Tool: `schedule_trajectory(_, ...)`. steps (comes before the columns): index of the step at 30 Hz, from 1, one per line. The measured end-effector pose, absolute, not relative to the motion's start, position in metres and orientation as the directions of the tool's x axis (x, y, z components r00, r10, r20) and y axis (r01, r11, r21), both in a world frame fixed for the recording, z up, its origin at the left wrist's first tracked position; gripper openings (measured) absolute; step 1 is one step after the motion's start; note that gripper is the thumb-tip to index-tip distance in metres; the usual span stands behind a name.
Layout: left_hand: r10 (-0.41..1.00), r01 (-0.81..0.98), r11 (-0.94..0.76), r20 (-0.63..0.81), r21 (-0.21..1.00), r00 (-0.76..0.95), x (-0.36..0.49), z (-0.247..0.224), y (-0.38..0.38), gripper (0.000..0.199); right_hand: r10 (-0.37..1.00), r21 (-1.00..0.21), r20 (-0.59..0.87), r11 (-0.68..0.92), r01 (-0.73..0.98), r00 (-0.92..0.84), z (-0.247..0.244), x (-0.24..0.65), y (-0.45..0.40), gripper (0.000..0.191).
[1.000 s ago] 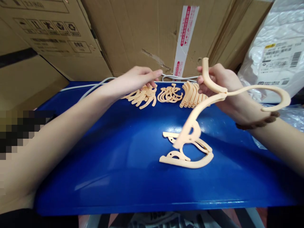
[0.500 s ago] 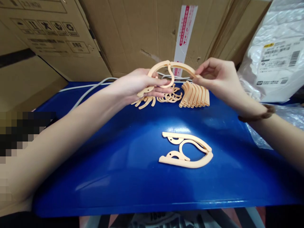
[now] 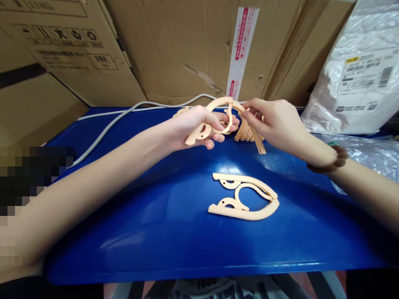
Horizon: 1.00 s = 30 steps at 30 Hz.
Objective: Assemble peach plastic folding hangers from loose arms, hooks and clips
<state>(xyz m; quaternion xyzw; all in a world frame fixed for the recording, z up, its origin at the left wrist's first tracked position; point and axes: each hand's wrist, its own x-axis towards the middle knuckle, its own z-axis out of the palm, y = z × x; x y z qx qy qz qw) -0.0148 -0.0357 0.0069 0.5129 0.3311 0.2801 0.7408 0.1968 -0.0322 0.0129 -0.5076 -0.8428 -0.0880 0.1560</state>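
My left hand (image 3: pixel 191 126) is closed on a peach-coloured folding hanger (image 3: pixel 220 102), fingers around its hook and one arm. My right hand (image 3: pixel 277 124) pinches the other arm just past the top joint, and that arm hangs downward below the fingers. Nearer me, a second folding hanger (image 3: pixel 264 213) lies flat on the blue table (image 3: pixel 149 241), its arms folded alongside each other and its hook between them. Behind my hands sits a row of loose hanger arms (image 3: pixel 244 134), partly hidden. More small peach parts (image 3: pixel 181 111) show behind my left hand.
Large cardboard boxes (image 3: pixel 187 45) stand along the table's back edge. A white cable (image 3: pixel 115 120) curves across the back left. At the right are a white plastic parcel (image 3: pixel 352 83) with a label and some clear plastic wrap (image 3: pixel 374 145).
Both hands have come lower and nearer with the hanger. The arm in my right hand has swung down from spread outward, and my right grip has shifted closer to the joint.
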Motion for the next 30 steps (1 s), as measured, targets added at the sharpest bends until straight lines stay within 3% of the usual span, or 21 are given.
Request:
schedule_trajectory(3, 0.761, -0.05, 0.33, -0.234, 0.943, 0.605, -0.014, 0.009, -0.036, 0.027, 0.825, 0.089, 0.302, 0.475, 0.875, -0.478, 0.013, 0.195, -0.031, 0.047)
schedule_trajectory(8, 0.784, 0.08, 0.266, -0.264, 0.961, 0.561, -0.013, 0.007, -0.034, 0.028, 0.834, -0.182, 0.179, 0.55, 0.815, -0.522, 0.019, 0.192, -0.022, 0.039)
schedule_trajectory(12, 0.947, 0.376, -0.08, -0.047, 0.923, 0.318, -0.013, -0.003, -0.033, 0.048, 0.925, -0.353, 0.03, 0.363, 0.862, -0.378, 0.022, 0.201, -0.003, 0.032)
schedule_trajectory(14, 0.959, 0.458, -0.145, 0.011, 0.877, 0.282, -0.01, -0.007, -0.033, 0.05, 0.973, -0.292, 0.032, 0.226, 0.929, -0.227, 0.021, 0.208, 0.011, 0.033)
schedule_trajectory(16, 0.957, 0.473, -0.114, -0.031, 0.874, 0.288, -0.007, -0.008, -0.034, 0.049, 0.989, -0.181, 0.073, 0.143, 0.973, -0.132, 0.018, 0.215, 0.025, 0.034)
schedule_trajectory(23, 0.935, 0.424, -0.061, -0.096, 0.904, 0.34, -0.002, -0.001, -0.043, 0.052, 0.981, 0.068, 0.166, 0.089, 0.994, -0.099, 0.004, 0.213, 0.048, 0.036)
schedule_trajectory(30, 0.935, 0.434, -0.045, -0.115, 0.9, 0.335, -0.005, 0.0, -0.043, 0.051, 0.979, 0.07, 0.163, 0.11, 0.991, -0.12, 0.0, 0.208, 0.045, 0.035)
